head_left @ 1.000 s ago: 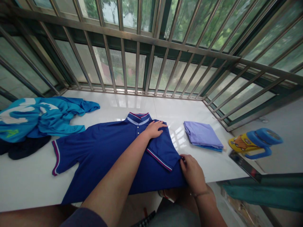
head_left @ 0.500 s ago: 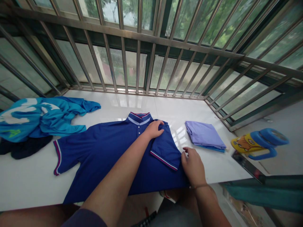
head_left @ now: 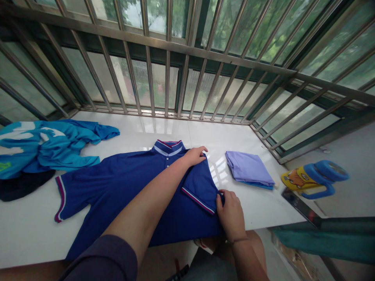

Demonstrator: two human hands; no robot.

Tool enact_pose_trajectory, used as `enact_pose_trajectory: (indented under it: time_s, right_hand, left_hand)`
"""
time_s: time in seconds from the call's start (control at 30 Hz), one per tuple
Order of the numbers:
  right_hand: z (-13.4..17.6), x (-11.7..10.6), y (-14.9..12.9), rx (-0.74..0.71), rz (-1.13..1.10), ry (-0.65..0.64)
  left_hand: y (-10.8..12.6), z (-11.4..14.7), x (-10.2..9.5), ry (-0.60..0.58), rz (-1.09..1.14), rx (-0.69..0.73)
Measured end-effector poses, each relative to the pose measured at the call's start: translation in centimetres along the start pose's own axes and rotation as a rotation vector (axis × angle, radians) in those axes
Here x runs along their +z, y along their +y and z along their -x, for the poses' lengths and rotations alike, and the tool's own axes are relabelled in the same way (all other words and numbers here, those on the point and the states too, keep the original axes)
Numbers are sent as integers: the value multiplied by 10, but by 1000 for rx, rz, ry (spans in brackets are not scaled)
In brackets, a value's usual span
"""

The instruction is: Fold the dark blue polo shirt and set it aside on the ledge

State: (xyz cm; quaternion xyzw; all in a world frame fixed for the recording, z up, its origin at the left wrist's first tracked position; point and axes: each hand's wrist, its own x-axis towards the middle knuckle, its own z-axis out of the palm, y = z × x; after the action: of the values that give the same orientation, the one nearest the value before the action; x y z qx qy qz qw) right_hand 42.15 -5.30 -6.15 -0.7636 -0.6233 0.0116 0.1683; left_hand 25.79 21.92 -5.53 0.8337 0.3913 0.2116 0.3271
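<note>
A dark blue polo shirt (head_left: pixel 123 191) with red and white trim lies flat on the white tiled ledge (head_left: pixel 35 230), collar toward the window bars. Its right side is folded inward, so that sleeve lies over the body. My left hand (head_left: pixel 195 155) grips the shirt at the right shoulder by the collar. My right hand (head_left: pixel 230 210) pinches the folded edge just below the sleeve cuff, near the ledge's front edge.
A folded lilac garment (head_left: pixel 249 168) on a blue one lies to the right. A crumpled turquoise and white garment (head_left: pixel 49 146) over dark cloth (head_left: pixel 20 185) lies at the left. Metal window bars (head_left: pixel 166 78) fence the ledge. A yellow and blue toy (head_left: pixel 315 177) sits at the right.
My right hand slid left along the folded edge, drawing the shirt's right side further in. My left hand shifted slightly on the shoulder and closed on the cloth. The view shifted a little.
</note>
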Motion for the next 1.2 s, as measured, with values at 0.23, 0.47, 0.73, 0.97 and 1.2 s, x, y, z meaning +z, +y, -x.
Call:
enact_pose_trajectory:
  time_s: [0.23, 0.47, 0.73, 0.97, 1.2]
  right_hand:
    - [6, 9, -4, 32, 37, 57]
    - [8, 4, -7, 94, -39, 45]
    - [7, 2, -4, 126, -102, 48]
    - [7, 0, -6, 148, -92, 29]
    - [6, -2, -9, 169, -96, 3]
  left_hand:
    - [2, -28, 13, 36, 74, -104]
    - [2, -34, 19, 48, 169, -165]
    - [9, -24, 0, -67, 211, -131]
    - [33, 14, -15, -29, -57, -211]
    - [25, 79, -22, -171, -236, -237]
